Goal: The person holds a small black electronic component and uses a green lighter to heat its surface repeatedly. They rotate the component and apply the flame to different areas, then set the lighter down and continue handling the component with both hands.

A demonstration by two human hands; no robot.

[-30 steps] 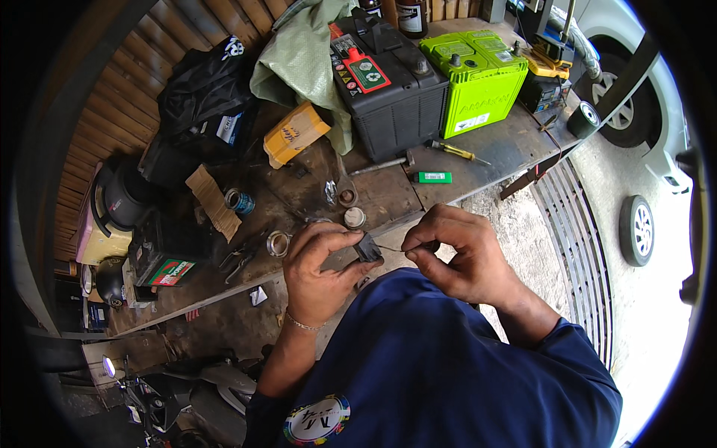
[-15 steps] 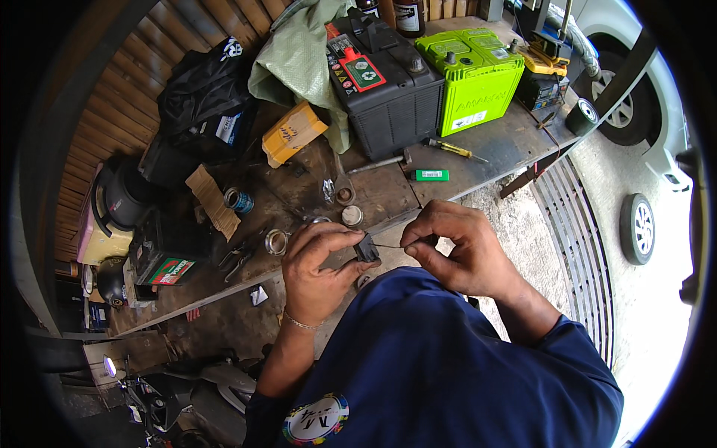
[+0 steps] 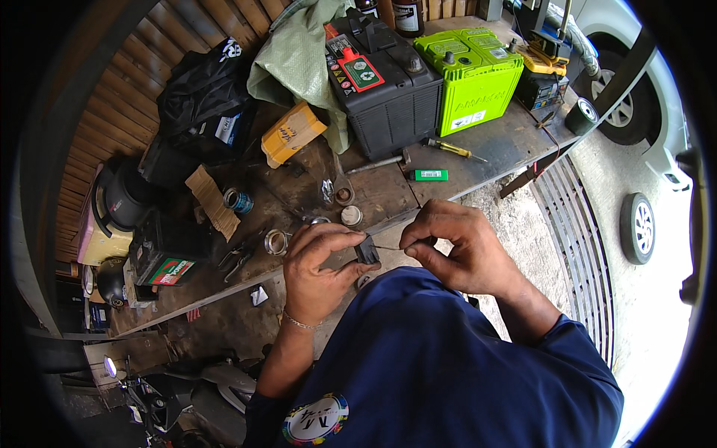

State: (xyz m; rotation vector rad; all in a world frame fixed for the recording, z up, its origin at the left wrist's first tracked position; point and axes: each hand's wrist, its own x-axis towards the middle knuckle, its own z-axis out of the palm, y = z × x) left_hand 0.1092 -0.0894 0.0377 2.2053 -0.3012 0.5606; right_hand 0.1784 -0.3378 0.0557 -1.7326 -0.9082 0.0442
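Wooden slats (image 3: 112, 104) stand behind a stained worktop (image 3: 388, 196) that stretches beyond both hands. Between its thumb and fingers, the left hand (image 3: 314, 261) grips a small black block (image 3: 366, 250), held out toward the right hand (image 3: 452, 250). That one pinches a thin dark rod (image 3: 386, 247) pointing left at the block; whether its tip goes inside I cannot tell. Just left of the left hand sits an open tin (image 3: 276, 241); just beyond it, a round white-topped container (image 3: 351, 216). Beyond the right hand lie a small green box (image 3: 429, 175) and a yellow-handled screwdriver (image 3: 452, 148), with a lime-green battery (image 3: 482, 93) farther off.
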